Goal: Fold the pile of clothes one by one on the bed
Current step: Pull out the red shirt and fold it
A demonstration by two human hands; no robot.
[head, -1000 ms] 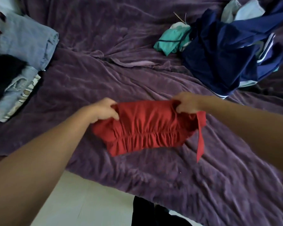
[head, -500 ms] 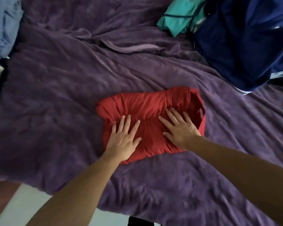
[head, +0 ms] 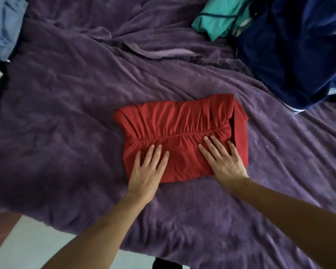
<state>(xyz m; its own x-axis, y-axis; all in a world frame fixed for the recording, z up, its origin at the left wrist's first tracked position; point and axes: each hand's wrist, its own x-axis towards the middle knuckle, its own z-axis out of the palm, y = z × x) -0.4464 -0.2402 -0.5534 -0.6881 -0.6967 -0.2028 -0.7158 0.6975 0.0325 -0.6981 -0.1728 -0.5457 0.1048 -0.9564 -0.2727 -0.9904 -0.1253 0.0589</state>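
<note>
A folded red garment [head: 175, 121] with a gathered elastic seam lies flat on the purple bedspread [head: 66, 113] in the middle of the view. My left hand [head: 146, 169] rests flat on its near left part, fingers straight and spread. My right hand [head: 224, 162] presses flat on its near right part, fingers straight. A pile of unfolded clothes sits at the far right: a dark blue garment [head: 291, 55] with a teal garment [head: 217, 22] beside it.
Folded light blue denim [head: 2, 30] lies at the far left edge of the bed. The bed's near edge runs along the bottom, with pale floor [head: 27, 247] below it at the lower left.
A second ago both hands gripped the red garment's top corners above the bed. They laid it down, and both palms now rest flat on it, slid slightly toward its near edge.
</note>
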